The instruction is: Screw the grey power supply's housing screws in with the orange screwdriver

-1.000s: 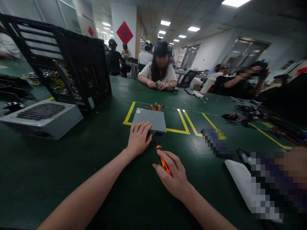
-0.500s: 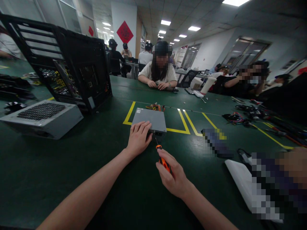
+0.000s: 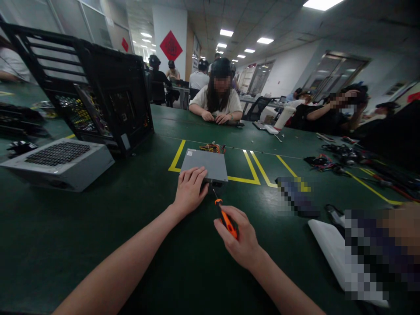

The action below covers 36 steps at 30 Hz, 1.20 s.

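1. Power supply unit [image 3: 204,164], the flat grey metal box, lies on the green tabletop [image 3: 65,227] straight ahead of us, inside the yellow floor-tape rectangle [image 3: 176,156], with its bundle of coloured cables [image 3: 212,148] trailing off the far end.
2. Our left hand [image 3: 190,190] presses down on the near left corner of the box, fingers spread flat across the lid, nothing clasped in it.
3. Our right hand [image 3: 239,238] has its grip closed around the orange-handled screwdriver [image 3: 225,215], the thin shaft angled up toward the box's near edge; whether the tip is seated on a screw we cannot tell, it is too small to make out.
4. To do this well, we judge: keep the left palm's weight on so the box cannot slide, line the shaft up straight with the screw, and push along it while turning so the tip does not cam out.
5. Off to the left sit a second grey unit with a fan grille [image 3: 59,162] and a black computer case [image 3: 98,96]; other people work at the far side.
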Available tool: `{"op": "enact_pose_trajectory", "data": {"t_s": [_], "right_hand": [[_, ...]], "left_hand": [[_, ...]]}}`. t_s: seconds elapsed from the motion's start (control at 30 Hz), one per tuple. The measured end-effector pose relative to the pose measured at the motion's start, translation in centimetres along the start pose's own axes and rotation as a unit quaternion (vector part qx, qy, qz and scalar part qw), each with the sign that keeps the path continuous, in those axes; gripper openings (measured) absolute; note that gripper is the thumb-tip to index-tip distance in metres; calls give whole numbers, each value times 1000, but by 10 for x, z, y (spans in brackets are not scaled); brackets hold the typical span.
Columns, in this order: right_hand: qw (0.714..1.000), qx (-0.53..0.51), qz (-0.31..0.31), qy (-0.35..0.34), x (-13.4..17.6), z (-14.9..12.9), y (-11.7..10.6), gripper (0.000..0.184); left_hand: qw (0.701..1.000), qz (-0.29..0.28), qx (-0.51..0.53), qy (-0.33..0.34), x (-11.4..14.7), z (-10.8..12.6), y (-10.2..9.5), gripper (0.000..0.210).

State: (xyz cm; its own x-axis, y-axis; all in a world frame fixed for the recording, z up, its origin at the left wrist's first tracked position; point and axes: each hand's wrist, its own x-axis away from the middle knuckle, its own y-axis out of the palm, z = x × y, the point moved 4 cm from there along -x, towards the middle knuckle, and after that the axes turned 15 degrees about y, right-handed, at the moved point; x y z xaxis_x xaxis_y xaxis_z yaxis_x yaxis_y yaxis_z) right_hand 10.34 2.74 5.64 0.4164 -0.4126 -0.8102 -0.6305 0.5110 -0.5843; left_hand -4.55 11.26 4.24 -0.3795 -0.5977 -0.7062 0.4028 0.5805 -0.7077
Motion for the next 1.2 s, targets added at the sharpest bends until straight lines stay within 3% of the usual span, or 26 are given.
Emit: {"op": "enact_pose_trajectory", "data": {"t_s": [0.47,0.63,0.8,1.2], "right_hand": [[1000,1,-10,26,3,5,3,34],[998,-20,-55,-1,3,1,4,33],[999,-8,-28,16,2,2,2,34],[997,-69,-30,26,2,5,4,37]], "left_hand": [[1000,5,4,-6,0,0,0,36],[1000,8,12,-7,-1,1,-1,36],[1000,8,9,-6,-1,1,0,36],[1000,3,0,-8,-2,1,-1,34]]}}
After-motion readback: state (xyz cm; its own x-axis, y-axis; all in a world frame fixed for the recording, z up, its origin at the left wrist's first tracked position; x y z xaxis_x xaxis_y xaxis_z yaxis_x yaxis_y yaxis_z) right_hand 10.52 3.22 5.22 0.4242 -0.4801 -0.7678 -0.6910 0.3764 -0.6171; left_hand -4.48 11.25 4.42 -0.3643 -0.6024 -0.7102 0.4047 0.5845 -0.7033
